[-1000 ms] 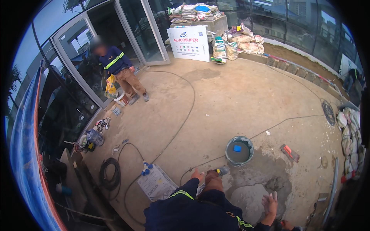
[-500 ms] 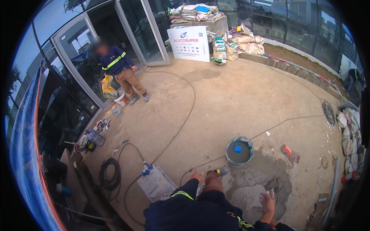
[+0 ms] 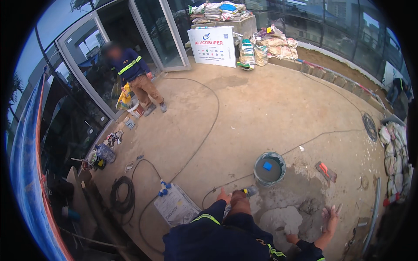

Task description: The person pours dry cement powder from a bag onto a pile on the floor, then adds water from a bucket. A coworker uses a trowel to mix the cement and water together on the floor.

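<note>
Hovering: right hand, loosely spread, above floor | left hand, beside knee

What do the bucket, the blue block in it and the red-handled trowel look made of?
The bucket is probably dark plastic, matt and grey-smeared, judging by its thin rim. The blue block, matt and evenly coloured, may be foam sponge, though no pores show. The trowel seems metal, its blade dull grey, with a bright, likely plastic handle.
</note>
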Motion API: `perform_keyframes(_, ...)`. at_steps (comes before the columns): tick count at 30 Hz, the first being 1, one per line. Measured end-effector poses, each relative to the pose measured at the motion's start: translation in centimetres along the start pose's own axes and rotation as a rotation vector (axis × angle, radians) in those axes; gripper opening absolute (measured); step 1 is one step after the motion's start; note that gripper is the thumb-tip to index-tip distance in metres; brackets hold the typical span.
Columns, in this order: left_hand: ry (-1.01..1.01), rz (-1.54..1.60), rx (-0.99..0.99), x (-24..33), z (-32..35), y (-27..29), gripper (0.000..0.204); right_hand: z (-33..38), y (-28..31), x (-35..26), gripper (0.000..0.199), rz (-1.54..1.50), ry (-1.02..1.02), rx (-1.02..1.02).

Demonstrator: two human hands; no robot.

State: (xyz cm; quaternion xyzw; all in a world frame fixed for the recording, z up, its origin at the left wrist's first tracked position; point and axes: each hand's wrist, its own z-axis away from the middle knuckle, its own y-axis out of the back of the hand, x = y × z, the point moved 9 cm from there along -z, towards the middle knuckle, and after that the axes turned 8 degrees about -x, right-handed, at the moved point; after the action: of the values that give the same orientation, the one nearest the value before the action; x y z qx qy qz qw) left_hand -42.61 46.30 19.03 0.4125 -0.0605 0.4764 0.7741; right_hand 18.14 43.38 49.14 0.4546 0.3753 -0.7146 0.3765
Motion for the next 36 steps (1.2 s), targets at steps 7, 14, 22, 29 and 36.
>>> perform_keyframes(7, 0.004, 0.027, 0.017, -0.5, 0.7, 1.4, 0.097, -0.3, -0.3, -22.4, 0.087, 0.144, 0.503, 0.077)
perform_keyframes(14, 0.041, 0.082, 0.012, -1.3, 1.1, 1.3, 0.097, -2.7, -4.5, -11.6, 0.071, 0.182, 0.256, -0.197)
perform_keyframes(22, 0.056, 0.051, 0.008, -2.3, 1.4, 0.4, 0.096, 0.8, -5.9, 14.3, 0.064, 0.103, -0.347, -0.377)
perform_keyframes(29, -0.009, -0.020, 0.059, -0.3, 0.4, 0.5, 0.093, 2.9, -1.5, 27.2, 0.055, 0.095, -0.502, -0.318)
perform_keyframes(36, 0.002, 0.016, 0.028, 0.8, 1.0, 0.1, 0.091, 5.9, 2.3, 36.1, 0.028, 0.650, -0.387, -0.628)
